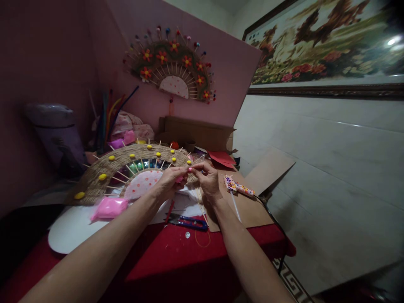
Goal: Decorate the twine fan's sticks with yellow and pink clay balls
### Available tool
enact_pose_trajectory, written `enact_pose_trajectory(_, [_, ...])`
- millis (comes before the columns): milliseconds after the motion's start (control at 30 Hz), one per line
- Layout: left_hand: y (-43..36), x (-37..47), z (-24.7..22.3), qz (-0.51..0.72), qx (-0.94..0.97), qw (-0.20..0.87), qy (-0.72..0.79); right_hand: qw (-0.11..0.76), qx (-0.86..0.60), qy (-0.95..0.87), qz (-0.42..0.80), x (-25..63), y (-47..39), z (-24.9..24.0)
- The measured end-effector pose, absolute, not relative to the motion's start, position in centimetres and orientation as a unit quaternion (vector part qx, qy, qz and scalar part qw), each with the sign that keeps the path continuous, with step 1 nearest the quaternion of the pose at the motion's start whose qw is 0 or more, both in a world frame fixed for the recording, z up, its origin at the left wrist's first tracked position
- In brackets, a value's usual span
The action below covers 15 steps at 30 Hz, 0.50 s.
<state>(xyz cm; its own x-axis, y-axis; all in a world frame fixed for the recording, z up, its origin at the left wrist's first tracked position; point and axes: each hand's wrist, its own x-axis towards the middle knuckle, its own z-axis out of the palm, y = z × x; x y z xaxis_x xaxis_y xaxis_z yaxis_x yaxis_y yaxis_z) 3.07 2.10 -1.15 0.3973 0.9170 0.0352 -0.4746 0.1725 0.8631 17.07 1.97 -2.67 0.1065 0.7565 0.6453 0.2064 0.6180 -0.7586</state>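
My left hand is curled around a lump of pink modelling clay. Between the fingertips of my right hand is a small pink clay ball, where both hands meet. Just behind them stands a fan-shaped craft of wound twine on wooden sticks, dotted with yellow oval pieces. A white half-round with pink dots fills its centre. In front of the fan lies a pink clay packet.
Blue thread snips lie on the red tablecloth, near a white rounded board. A flower-patterned glue gun rests on cardboard at right. A finished-looking flowered fan hangs on the pink panel behind.
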Motion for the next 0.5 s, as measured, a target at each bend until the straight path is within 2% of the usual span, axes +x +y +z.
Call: enact_pose_trajectory(500, [2.24,3.07,-1.36,0.484,0.425,0.728,0.234,0.638,-0.378,-0.638,0.21,16.87,1.84,-2.77])
